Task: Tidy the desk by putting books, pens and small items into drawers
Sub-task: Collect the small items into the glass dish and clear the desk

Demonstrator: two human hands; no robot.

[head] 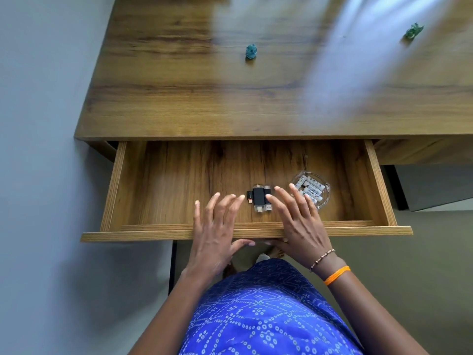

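1. Wood-grain everywhere in the head view: my desk (256, 103) up top, and the drawer (179, 230) pulled out wide under its front edge.
2. My left hand (215, 234) and right hand (299, 226) sit over the drawer's front lip, a bit apart, fingers straight and spread, gripping nothing. Both thumbs tuck under the front panel.
3. Inside the drawer, a bunch of black USB sticks (259, 197) lies between my two sets of fingertips, just ahead of them.
4. A glass dish (325, 187) holding white batteries (311, 189) sits toward the drawer's right side, partly behind my right fingers.
5. Two little green lumps are out on the desk: one (251, 51) mid-left, the other (413, 32) far right. Too blurry to say what they are.
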